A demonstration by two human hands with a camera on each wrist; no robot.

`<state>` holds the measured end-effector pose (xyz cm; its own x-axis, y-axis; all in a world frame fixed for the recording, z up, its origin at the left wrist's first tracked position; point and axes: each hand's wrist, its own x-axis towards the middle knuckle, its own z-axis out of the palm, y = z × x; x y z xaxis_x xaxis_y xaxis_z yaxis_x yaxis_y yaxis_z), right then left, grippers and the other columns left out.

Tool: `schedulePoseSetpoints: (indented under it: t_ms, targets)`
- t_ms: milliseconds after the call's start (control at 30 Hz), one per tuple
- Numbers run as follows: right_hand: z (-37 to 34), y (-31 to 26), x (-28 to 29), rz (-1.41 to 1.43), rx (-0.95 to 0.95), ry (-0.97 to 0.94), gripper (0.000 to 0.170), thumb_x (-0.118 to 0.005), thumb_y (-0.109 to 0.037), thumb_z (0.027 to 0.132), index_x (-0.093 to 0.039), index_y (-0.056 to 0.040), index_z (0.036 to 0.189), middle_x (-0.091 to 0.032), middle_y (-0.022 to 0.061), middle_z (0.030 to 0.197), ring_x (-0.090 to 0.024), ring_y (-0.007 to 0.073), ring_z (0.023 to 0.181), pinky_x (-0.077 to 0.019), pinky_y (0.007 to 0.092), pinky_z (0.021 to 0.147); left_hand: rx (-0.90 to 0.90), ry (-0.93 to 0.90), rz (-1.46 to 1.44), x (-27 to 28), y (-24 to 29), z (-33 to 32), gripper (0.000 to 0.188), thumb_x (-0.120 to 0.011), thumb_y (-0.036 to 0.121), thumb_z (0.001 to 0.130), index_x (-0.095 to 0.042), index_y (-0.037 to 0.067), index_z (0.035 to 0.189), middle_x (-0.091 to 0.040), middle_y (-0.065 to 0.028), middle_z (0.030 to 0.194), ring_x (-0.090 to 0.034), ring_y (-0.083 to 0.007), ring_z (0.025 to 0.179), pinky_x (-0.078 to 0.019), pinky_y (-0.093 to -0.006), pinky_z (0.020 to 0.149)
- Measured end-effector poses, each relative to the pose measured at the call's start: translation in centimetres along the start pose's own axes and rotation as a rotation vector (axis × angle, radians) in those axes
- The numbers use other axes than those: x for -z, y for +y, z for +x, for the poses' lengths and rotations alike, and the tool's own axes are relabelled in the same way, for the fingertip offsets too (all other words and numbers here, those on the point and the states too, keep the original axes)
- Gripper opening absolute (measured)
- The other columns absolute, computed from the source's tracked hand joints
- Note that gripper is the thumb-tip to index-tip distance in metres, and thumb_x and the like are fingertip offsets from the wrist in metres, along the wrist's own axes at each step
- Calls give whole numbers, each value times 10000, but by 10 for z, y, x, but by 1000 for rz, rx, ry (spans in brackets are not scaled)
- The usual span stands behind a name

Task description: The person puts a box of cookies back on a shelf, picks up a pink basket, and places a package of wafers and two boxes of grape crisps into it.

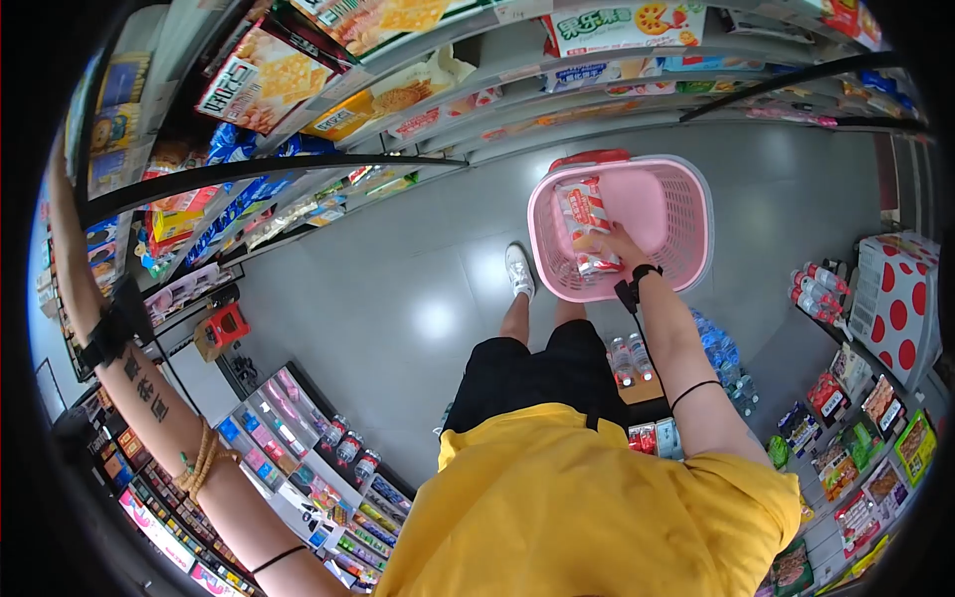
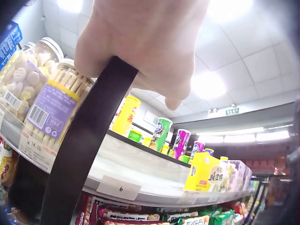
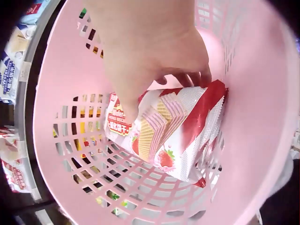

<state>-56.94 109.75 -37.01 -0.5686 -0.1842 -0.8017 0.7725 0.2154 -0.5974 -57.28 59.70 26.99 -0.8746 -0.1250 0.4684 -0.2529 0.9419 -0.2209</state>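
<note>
Middle of the right wrist view, already got the strawberry wafer pack (image 3: 164, 129) inside the pink basket (image 3: 258, 103), gripped in the right hand (image 3: 154, 51), just not released yet. Got the left hand (image 2: 140, 42) by the snack shelf (image 2: 126, 161), can't tell how open.

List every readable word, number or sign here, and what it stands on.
"Wafer", "威化饼干": packet in the pink basket
"Wafer": blue shelf packet
"¥14.00": price tag
"6": white shelf label
"好吃点": snack box
"果乐果", fourth character unclear: white carton
Too small or blurred: purple jar label, green sign, forearm tattoo, other packaging.
</note>
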Motion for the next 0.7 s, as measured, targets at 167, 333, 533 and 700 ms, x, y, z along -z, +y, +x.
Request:
schedulePoseSetpoints:
  t_ms: [167,333,533,700]
  targets:
    - [12,38,4,-495,154,465,800,-725,-507,819,-495,23,1373,-646,249,1215,-631,368,1136,-509,431,951,-295,115,-74,-50,-45,121,494,-449,388,1030,-484,96,1427,-376,-209,1507,-315,-360,1394,-254,-450,1155]
    - [-47,34,13,-508,271,562,408,-760,-269,739,-670,17,1014,-715,213,954,-692,348,921,-544,415,817,-371,160,-114,-94,-64,197,550,-448,495,1027,-484,134,1440,-314,-242,1554,-233,-409,1460,-205,-504,1181]
    - [-148,30,0,-378,376,477,174,-757,-142,716,-677,-11,799,-694,101,714,-661,193,648,-534,361,643,10,87,-380,-70,-25,180,737,-521,676,915,-467,201,1475,-210,-191,1609,-128,-392,1498,-69,-661,1141]
    - [-160,86,1,-309,178,470,132,-753,-78,682,-679,-21,776,-691,98,719,-666,189,645,-548,352,646,65,48,-371,-63,-19,179,765,-477,722,897,-466,220,1475,-194,-160,1629,-68,-402,1516,-43,-666,1146]
